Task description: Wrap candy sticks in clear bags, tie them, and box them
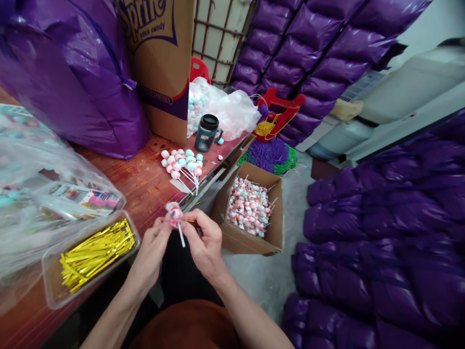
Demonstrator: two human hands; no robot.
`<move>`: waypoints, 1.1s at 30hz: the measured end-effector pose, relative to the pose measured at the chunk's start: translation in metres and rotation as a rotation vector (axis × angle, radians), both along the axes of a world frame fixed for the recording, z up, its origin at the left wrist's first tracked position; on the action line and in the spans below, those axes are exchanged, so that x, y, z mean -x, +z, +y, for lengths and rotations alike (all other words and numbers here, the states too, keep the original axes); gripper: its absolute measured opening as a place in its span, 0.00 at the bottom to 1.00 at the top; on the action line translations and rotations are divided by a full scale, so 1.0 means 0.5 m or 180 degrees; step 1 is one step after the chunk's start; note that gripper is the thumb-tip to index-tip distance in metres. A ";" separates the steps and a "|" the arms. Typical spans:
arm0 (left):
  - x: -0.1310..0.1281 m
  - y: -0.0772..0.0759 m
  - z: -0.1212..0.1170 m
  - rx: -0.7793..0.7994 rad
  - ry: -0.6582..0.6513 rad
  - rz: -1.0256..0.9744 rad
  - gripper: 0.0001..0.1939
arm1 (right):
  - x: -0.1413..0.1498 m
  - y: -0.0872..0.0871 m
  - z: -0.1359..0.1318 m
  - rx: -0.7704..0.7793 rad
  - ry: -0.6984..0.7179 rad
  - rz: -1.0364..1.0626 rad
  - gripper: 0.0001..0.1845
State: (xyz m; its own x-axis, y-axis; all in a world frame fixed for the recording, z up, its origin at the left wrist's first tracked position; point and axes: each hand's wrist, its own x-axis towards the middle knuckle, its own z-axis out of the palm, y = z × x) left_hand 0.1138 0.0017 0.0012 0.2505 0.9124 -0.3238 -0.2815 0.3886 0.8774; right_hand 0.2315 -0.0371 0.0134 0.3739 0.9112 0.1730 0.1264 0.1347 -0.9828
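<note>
Above my lap, at the table's front edge, my left hand [157, 236] is closed on a wrapped lollipop [175, 216] whose white stick points down. My right hand [204, 237] pinches a gold twist tie [188, 220] against the lollipop's wrapper, just below the candy. A clear plastic tray [51, 286] of gold twist ties [98, 252] stands on the table to the left. Several unwrapped pink and blue lollipops [181, 162] lie in a bunch on the tabletop beyond my hands.
To the right, an open cardboard box [250, 242] on the floor holds many wrapped lollipops [250, 206]. A dark mug [208, 133] stands near a tall carton [160, 72]. Clear plastic bags [47, 169] cover the table's left side. Stacked purple bags [370, 261] line the right.
</note>
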 end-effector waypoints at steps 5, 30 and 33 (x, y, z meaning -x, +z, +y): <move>-0.035 -0.012 -0.009 -0.0075 -0.0466 0.0176 0.14 | -0.021 -0.051 -0.057 0.0579 0.0239 0.0786 0.16; 0.351 -0.060 0.319 -0.0996 0.0721 0.4559 0.05 | -0.018 -0.231 0.048 0.0938 -0.0617 0.0863 0.22; 0.350 -0.049 0.311 -0.1000 0.0753 0.4463 0.04 | -0.002 -0.212 0.042 0.0874 -0.0427 0.0326 0.20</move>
State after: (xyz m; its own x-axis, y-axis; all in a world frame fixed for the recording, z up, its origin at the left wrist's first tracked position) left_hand -0.0612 0.1569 -0.0234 -0.2601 0.9645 0.0455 0.8314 0.1997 0.5185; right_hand 0.2327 -0.0163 -0.0925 0.4967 0.8600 -0.1173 0.0235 -0.1484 -0.9886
